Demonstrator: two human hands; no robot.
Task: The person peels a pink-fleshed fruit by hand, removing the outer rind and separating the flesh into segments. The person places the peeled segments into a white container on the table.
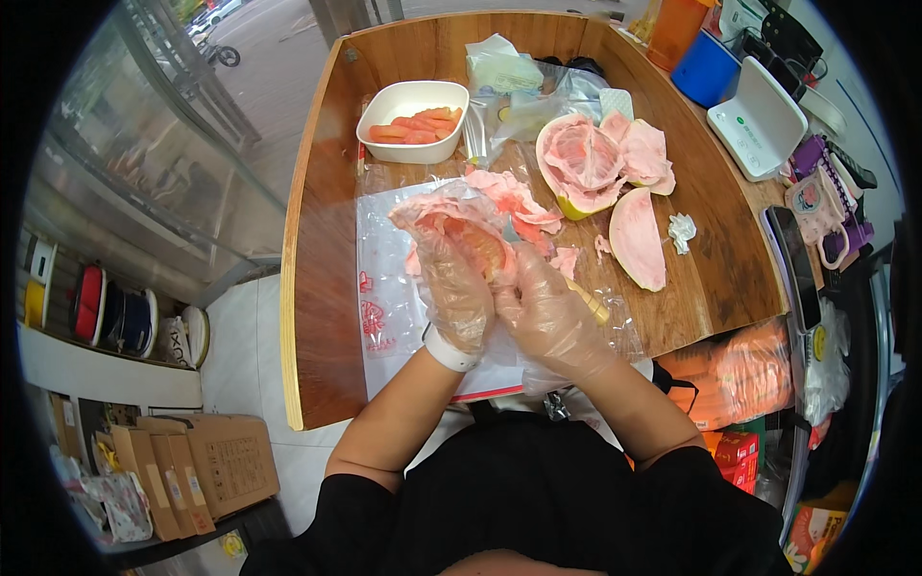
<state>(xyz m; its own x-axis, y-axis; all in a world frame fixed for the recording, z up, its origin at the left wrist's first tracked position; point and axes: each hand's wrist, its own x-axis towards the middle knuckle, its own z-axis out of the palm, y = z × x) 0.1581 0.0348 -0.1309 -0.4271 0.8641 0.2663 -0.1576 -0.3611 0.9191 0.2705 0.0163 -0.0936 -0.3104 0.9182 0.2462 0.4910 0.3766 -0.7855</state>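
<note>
Both my hands wear clear plastic gloves. My left hand [457, 288] cups a pink pomelo segment [479, 248] with its membrane peeled partly back. My right hand [551, 309] pinches the near right edge of that segment between thumb and fingers. A knife with a yellowish handle [589, 302] runs behind my right hand; whether it lies on the table or touches the hand, I cannot tell. Beyond my hands is a heap of peeled pink membrane [515, 201]. An opened pomelo [580, 162] sits in its thick rind, beside a cut piece of rind [639, 241].
A white bowl [410, 153] at the back left holds several peeled segments. Plastic bags [504, 68] lie behind. A white printed plastic sheet [389, 288] covers the table's left part. Crumpled tissue [681, 232] lies right. A raised wooden rim [306, 237] bounds the table; a phone [796, 266] rests at right.
</note>
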